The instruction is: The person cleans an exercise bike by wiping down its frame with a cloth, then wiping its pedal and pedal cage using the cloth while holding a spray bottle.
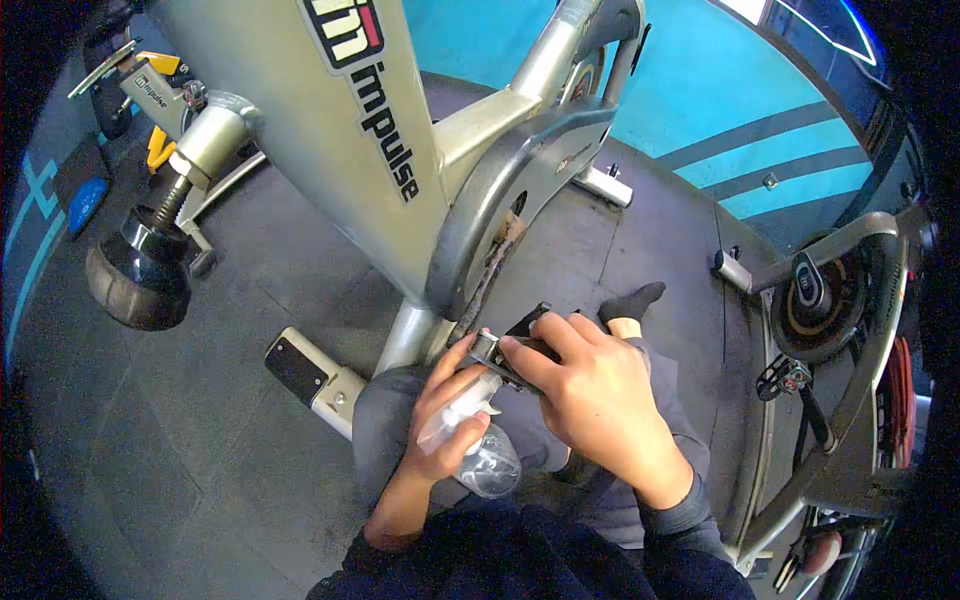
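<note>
My left hand is closed around a clear spray bottle with a white spray head, tilted over my lap. Its fingertips reach up beside the silver end of a black bike pedal. From above, my right hand grips that pedal, thumb and fingers bent over it, so much of the pedal is hidden. Beyond my hands stands a silver exercise bike marked "impulse". A worn, rusty crank arm runs down along its dark rounded guard towards the pedal.
The bike's floor foot lies left of my legs. A black adjusting knob on a threaded rod sticks out at upper left. Another exercise bike stands on the right. Dark mats cover the floor; a blue wall is behind.
</note>
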Available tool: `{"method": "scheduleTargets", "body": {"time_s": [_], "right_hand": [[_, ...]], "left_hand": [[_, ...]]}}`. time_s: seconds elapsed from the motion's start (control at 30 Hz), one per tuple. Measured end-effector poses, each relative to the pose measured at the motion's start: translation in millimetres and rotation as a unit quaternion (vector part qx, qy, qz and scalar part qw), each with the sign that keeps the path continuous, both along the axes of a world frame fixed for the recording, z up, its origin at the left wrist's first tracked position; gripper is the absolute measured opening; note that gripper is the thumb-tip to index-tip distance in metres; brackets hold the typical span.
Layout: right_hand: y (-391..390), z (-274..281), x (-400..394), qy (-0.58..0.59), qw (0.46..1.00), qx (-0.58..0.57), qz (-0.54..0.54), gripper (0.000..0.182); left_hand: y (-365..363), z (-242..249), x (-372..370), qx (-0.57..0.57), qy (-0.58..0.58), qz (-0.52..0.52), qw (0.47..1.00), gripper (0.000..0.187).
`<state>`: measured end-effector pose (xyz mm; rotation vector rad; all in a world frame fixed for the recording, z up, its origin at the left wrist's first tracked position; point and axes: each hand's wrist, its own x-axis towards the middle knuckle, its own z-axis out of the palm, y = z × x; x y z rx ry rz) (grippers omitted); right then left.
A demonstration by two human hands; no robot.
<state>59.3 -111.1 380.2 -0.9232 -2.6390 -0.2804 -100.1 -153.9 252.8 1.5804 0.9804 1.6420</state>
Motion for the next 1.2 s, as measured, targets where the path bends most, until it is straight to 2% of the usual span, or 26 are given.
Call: {"method": "scheduleTargets", "body": {"time_s": [0.23,0.57,0.77,0.87,1.13,1.2], "right_hand": [[-21,5,26,-0.072,0.995,0.061,-0.036,0.026],[-2,-5,0,-0.010,0.998,0.063,-0.010,0.020],[-7,-3,21,-0.029,0.998,0.059,-0.003,0.024],[-21,2,32,-0.064,0.996,0.059,-0.033,0.028],[-6,-5,0,-0.030,0.997,0.066,-0.008,0.033],[-3,-4,-9,-0.033,0.997,0.068,0.002,0.028]], "left_hand": [[2,-2,-1,0.002,0.016,0.000,1.000,0.052],[0,2,1,-0.026,-0.008,0.002,1.000,0.056],[0,-3,1,-0.027,0.002,0.006,1.000,0.056],[-1,-4,1,-0.030,-0.007,0.009,0.999,0.055],[1,-1,2,-0.016,-0.020,0.016,1.000,0.054],[3,-1,-2,-0.016,0.068,0.017,0.997,0.053]]}}
